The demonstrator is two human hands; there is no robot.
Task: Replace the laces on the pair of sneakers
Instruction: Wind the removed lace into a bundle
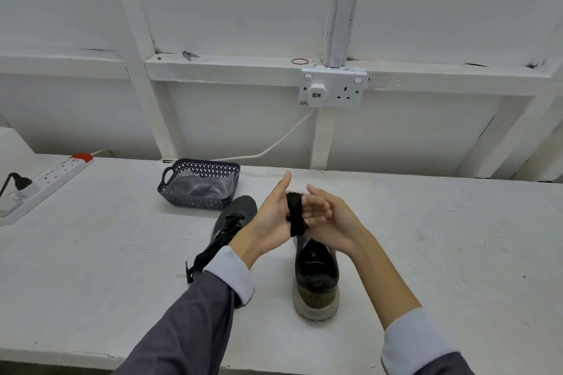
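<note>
2 hands up over mid-table, I see left hand (269, 218) grip spread, black lace (295, 218) wound round it, right hand (335, 222) alongside, grip blurred, can't tell, right sneaker (316, 277) below.

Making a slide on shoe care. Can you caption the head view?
Black lace looped round left hand, right hand alongside, above one sneaker; second sneaker and basket nearby.

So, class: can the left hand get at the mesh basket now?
Probably, but hampered: the mesh basket lies ahead of the left hand, path open, yet the black lace is looped over its fingers.
</note>
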